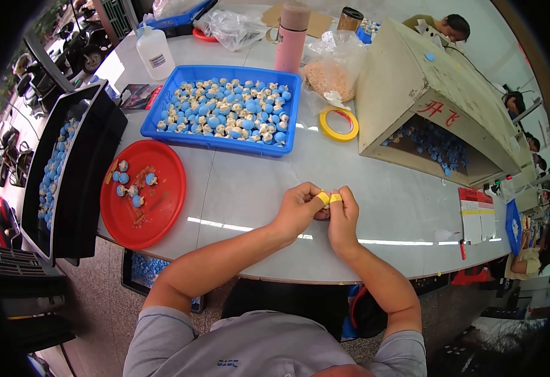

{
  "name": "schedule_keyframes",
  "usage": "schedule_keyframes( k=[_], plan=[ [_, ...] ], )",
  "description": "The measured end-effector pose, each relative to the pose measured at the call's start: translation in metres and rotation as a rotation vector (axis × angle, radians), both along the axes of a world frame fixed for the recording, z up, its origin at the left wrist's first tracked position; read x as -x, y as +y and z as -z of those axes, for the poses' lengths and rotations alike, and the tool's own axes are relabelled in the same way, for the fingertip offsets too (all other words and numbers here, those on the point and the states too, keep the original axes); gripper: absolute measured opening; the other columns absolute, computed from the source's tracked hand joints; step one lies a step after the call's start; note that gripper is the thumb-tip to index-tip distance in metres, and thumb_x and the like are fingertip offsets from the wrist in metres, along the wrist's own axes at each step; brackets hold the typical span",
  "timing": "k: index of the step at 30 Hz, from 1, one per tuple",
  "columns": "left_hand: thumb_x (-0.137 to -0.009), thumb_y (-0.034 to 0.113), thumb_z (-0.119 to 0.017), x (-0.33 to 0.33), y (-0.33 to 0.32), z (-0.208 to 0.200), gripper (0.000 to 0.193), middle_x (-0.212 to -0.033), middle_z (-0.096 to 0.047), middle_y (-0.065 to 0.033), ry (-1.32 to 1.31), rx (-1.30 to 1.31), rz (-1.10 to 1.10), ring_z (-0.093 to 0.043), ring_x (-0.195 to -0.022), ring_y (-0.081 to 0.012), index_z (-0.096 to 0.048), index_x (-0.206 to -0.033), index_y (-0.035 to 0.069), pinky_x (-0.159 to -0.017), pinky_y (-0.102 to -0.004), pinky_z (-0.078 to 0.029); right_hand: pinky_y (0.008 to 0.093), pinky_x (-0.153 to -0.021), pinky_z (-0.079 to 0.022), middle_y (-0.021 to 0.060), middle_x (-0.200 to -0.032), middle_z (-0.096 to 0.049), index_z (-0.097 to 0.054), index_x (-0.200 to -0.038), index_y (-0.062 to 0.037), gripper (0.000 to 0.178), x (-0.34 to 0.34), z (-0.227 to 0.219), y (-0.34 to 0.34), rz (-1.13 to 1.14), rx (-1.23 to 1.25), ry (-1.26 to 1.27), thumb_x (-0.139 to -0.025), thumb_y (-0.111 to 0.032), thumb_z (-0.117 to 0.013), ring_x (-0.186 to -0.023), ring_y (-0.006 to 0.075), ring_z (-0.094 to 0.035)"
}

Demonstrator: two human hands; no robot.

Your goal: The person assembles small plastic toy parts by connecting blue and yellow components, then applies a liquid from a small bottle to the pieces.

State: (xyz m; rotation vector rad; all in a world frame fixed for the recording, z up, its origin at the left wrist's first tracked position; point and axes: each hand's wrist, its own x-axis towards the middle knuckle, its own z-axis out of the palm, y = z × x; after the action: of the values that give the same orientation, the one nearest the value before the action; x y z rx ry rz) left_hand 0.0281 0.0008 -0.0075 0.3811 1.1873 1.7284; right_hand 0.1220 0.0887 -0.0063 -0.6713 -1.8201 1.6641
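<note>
My left hand [298, 208] and my right hand [344, 220] meet above the table's near middle, fingertips pinched together. Yellow tape wraps both thumbs. Whatever small piece sits between the fingers is almost wholly hidden by them. To the left, a round red tray [173, 217] carries several small blue-and-cream ball-shaped pieces [151, 179] and some brown crumbs. Beyond my hands, a blue rectangular tray [218, 146] is filled with many pieces of the same blue and cream kind.
A roll of yellow tape [338, 136] lies beside a beige metal box [401, 94] with blue parts inside. Behind stand a pink bottle [291, 44], a bag of tan granules [328, 78] and a white plastic bottle [155, 53]. A black crate [77, 182] leans at the left edge.
</note>
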Motion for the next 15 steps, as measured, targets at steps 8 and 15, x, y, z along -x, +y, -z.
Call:
schedule_keyframes(
  k=[8, 15],
  plan=[
    [-0.096, 0.015, -0.059, -0.0006, 0.0008, -0.0022, 0.015, -0.094, -0.067, -0.0093, -0.004, 0.017, -0.005, -0.066, -0.085, -0.0153, -0.057, -0.096, 0.001, -0.077, -0.0272, -0.055, 0.0251, -0.055, -0.032, -0.0026, -0.069, -0.039, -0.035, -0.075, -0.0064, 0.025, -0.0007, 0.0055, 0.0026, 0.011, -0.025, 0.024, -0.098, -0.01, -0.045, -0.066, 0.005, -0.032],
    [-0.096, 0.014, -0.059, -0.0005, -0.0008, -0.0027, 0.013, -0.093, -0.067, -0.0095, 0.0, 0.014, 0.001, -0.067, -0.084, -0.0154, -0.057, -0.096, 0.001, -0.076, -0.0273, -0.055, 0.025, -0.055, -0.032, -0.0027, -0.069, -0.039, -0.035, -0.075, -0.0066, 0.025, -0.0004, 0.007, 0.0009, 0.018, 0.007, 0.044, -0.097, -0.009, -0.045, -0.067, 0.0051, -0.032]
  ],
)
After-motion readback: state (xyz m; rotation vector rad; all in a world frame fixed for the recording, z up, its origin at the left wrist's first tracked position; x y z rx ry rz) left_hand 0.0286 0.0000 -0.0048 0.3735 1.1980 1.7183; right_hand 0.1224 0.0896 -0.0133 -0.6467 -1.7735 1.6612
